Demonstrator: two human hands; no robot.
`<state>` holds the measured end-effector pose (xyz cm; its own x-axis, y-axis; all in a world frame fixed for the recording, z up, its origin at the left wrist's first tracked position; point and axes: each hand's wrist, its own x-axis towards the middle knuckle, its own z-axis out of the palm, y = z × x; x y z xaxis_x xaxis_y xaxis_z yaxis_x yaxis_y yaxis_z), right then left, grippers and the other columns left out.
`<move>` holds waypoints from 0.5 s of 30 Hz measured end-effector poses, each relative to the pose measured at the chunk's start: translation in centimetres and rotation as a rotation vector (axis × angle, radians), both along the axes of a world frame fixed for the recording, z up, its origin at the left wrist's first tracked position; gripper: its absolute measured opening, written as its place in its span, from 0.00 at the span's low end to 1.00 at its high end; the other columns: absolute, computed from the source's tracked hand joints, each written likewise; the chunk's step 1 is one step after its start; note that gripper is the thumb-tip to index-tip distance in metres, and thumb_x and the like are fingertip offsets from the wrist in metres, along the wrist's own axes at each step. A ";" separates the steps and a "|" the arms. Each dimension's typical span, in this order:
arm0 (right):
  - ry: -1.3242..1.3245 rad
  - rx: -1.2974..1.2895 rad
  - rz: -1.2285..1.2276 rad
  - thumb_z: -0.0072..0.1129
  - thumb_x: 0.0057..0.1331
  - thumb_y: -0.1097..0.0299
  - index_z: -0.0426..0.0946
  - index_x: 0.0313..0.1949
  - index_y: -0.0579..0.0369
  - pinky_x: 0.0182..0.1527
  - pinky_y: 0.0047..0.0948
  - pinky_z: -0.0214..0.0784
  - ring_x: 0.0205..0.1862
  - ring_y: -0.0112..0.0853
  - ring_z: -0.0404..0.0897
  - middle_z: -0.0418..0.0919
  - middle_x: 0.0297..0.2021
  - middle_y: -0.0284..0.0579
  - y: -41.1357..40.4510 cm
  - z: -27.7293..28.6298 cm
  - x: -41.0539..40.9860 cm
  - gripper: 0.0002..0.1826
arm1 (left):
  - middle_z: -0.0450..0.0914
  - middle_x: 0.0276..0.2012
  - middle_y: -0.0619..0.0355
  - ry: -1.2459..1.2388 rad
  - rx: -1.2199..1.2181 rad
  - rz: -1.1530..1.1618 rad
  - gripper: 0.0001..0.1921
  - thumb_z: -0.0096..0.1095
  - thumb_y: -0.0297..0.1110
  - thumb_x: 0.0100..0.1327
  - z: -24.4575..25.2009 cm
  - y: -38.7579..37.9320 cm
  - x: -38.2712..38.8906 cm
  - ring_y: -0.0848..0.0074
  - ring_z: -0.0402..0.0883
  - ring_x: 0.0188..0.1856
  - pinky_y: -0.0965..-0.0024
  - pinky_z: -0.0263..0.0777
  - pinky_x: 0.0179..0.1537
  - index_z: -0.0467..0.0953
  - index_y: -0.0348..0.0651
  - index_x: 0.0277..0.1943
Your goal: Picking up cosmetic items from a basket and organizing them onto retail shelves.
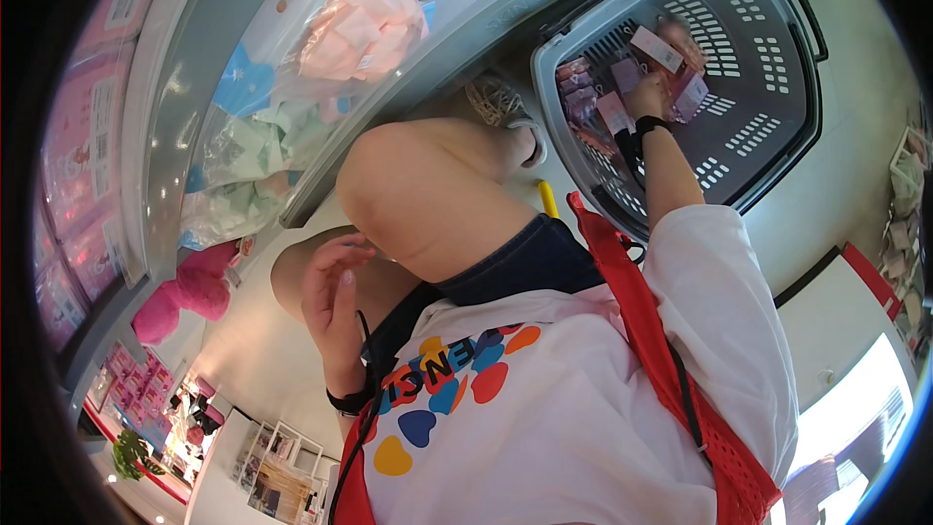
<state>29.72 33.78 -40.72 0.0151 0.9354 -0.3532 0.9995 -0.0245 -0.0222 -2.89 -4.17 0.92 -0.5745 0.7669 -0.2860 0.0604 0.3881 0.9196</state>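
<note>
My right hand (649,93) reaches down into a grey plastic shopping basket (773,124), among small pink and purple packages. A purple package (689,96) lies against its fingers; whether they grip it cannot be made out. Close by are a pink-and-white box (657,49) and another pink box (614,113). Several purple wrapped packs (579,91) lie along the basket's left side. My left hand (339,288) hangs in the air beside my bent knee (386,168), fingers loosely curled and apart, holding nothing.
Shelving (437,51) on the left bears clear bags of pastel sponge-like pieces (364,25) and stacked pink packages (84,153). A bright pink plush item (197,288) hangs at the shelf's end. The basket's black handle (805,14) sticks out at the far right. A yellow object (548,199) shows beside my thigh.
</note>
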 end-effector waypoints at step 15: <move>0.659 0.428 -0.529 0.68 0.59 0.61 0.79 0.50 0.66 0.56 0.47 0.75 0.49 0.57 0.84 0.85 0.45 0.63 7.1 -1.5 7.3 0.24 | 0.78 0.57 0.44 0.009 0.001 0.006 0.14 0.46 0.20 0.73 0.2 0.2 0.2 0.66 0.81 0.54 0.64 0.71 0.58 0.73 0.33 0.57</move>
<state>37.05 40.90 -42.25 0.3938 0.9165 -0.0702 0.6441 -0.3296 -0.6903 -2.69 -4.00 1.09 -0.5821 0.7635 -0.2798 0.0664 0.3876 0.9195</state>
